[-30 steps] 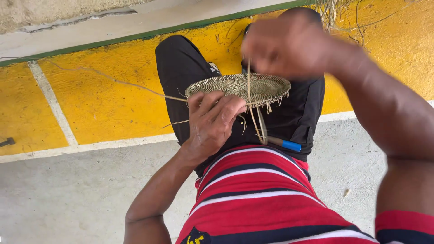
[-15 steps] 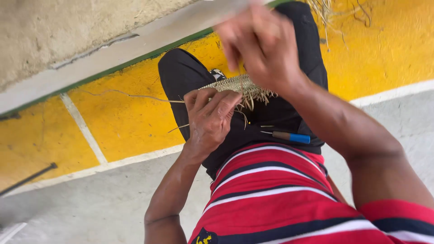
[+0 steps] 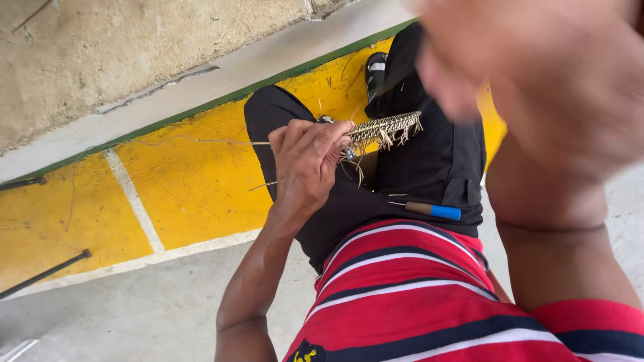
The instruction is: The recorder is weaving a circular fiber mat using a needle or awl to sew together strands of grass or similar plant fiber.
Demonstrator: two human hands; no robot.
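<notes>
The left hand (image 3: 307,164) is gripping the rim of the flat round woven straw disc (image 3: 386,127) over the lap, while the right hand (image 3: 537,74), blurred so its grip is unclear, is risking snapping a loose strand.

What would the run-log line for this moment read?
left hand: grips woven disc edge | right hand: raised, blurred | blue-handled tool: on lap

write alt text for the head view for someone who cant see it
A seated person's left hand grips the edge of a flat woven straw disc over their lap, while the right hand is raised close to the camera, blurred. A blue-handled tool lies on their black trousers.
</notes>
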